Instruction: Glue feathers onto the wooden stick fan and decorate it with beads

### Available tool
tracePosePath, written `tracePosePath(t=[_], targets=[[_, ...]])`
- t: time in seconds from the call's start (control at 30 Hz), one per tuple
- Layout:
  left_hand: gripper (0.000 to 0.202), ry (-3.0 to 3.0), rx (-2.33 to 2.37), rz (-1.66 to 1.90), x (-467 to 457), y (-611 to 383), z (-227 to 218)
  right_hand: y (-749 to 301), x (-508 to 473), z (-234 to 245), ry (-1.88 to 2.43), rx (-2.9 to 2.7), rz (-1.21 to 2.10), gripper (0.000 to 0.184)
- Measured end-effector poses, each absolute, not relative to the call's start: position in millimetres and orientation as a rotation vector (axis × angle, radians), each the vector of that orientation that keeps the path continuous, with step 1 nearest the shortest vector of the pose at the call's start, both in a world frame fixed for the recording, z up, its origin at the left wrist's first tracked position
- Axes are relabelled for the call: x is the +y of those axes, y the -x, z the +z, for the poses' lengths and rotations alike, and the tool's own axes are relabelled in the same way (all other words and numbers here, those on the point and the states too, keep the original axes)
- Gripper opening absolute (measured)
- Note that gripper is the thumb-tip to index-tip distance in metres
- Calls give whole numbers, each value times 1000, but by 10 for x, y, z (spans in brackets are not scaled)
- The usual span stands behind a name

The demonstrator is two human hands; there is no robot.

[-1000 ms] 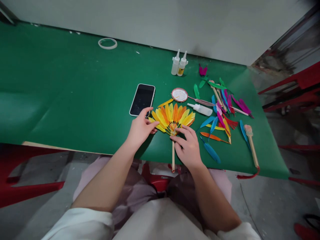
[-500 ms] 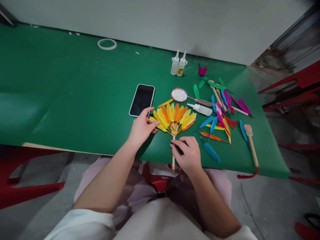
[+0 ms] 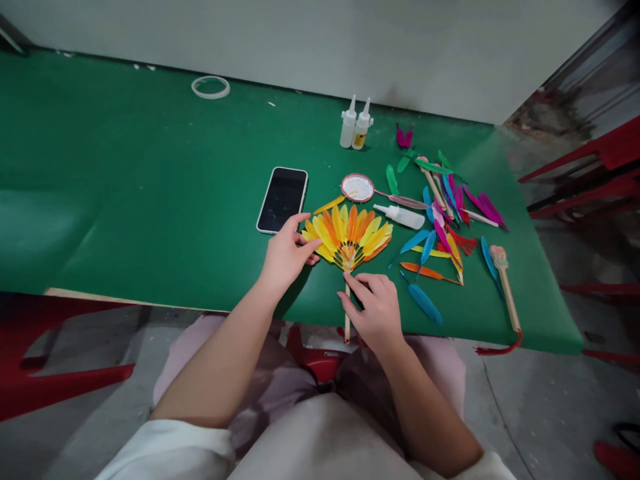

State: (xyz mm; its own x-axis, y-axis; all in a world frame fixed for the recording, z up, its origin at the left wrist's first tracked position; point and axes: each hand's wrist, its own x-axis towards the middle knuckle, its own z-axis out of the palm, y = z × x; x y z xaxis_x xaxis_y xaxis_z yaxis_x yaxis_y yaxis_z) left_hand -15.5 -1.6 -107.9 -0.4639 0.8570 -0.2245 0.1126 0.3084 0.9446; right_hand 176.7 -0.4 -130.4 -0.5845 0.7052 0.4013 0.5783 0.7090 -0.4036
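A fan of yellow and orange feathers [image 3: 350,237] lies on the green table [image 3: 150,187], glued to a wooden stick [image 3: 347,320] that juts past the front edge. My left hand [image 3: 285,257] rests with spread fingers on the fan's left feathers. My right hand [image 3: 375,307] sits just below the fan, its fingers curled around the upper part of the stick.
A black phone [image 3: 283,199] lies left of the fan. Two glue bottles [image 3: 355,123] stand at the back; a third [image 3: 403,217] lies on its side. Loose coloured feathers [image 3: 445,220], a round lid [image 3: 358,188], a brush [image 3: 505,283] and a tape ring [image 3: 211,87] lie about.
My right hand slid from the fan's base down onto the stick and curled around it. The left hand stayed on the left feathers.
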Motion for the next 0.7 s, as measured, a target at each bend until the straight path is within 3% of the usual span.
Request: tracePosePath(t=[0.7], targets=[[56,-912,1797,1143,-27,180,-1065,-1759,4,-1313,982,-2391,272,29]])
